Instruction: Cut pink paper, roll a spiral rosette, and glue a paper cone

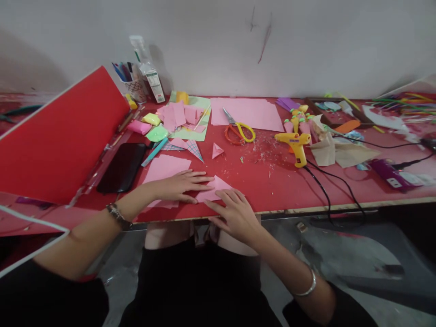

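Observation:
A folded piece of pink paper (218, 184) lies near the table's front edge, its peak pointing away from me. My left hand (184, 184) rests flat with fingers stretched out, the fingertips on the paper's left side. Fingers spread, my right hand (235, 211) presses on its lower right part and hides some of it. Beneath my left hand is a stack of pink sheets (166, 168). A small folded pink paper piece (217, 150) sits just beyond, with a grid-patterned paper cone (195, 149) to its left.
Scissors (240, 129) lie ahead by larger pink sheets (248, 111). A yellow glue gun (296, 145) with a trailing cord stands right. On the left are a black phone (122, 167), a teal cutter-like tool (155, 151), a leaning red board (61, 141) and a bottle (151, 77).

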`<state>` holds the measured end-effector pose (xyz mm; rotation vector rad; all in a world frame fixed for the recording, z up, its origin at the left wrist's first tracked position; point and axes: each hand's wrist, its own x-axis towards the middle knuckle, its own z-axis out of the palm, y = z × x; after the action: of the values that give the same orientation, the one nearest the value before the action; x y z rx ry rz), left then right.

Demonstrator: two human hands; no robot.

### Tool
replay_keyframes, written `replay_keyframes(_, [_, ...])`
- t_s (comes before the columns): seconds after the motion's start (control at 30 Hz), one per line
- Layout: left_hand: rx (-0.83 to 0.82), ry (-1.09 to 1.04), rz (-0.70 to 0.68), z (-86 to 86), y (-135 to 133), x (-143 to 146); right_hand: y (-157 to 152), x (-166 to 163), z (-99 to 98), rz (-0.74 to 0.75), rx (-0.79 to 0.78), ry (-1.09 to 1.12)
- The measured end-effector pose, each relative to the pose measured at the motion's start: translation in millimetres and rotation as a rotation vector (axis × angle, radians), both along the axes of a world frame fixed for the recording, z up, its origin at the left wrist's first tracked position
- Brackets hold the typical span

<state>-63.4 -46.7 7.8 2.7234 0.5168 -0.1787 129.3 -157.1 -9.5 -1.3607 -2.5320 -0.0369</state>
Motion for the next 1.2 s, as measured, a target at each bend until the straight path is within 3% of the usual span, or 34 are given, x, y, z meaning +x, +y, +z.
replay_keyframes(0.23, [-0.002, -0.035, -0.030, -0.7, 2, -2, -14, 43, 1.2, -0.215, -0.035, 0.076])
replay_keyframes(0.4, [-0.002, -0.007, -0.046, 3.5, 4, -1, -23, 64, 2.9, -0.276, -0.017, 0.076])
replay_keyframes(0.63, [0.046, -0.016, -0.042, 8.4, -1, 2, -18, 70, 3.5, -0.431, 0.171, 0.057])
replay_keyframes(0.8, [0.177, -0.041, 0.061, 8.0, -26, 10, -13, 43, -7.0, -0.172, 0.113, 0.007])
replay_keyframes(0.97, [0.400, -0.122, 0.111, 0.2, -63, 25, -23, 31, -18.8, -0.091, 0.214, 0.028])
replay_keyframes(1.1, [0.562, -0.144, 0.043, -1.3, -78, 34, -27, 34, -12.5, -0.003, 0.260, 0.112])
replay_keyframes(1.2, [0.677, -0.249, 0.034, 9.9, -81, 38, -19, 32, 1.1, -0.022, 0.219, 0.172])
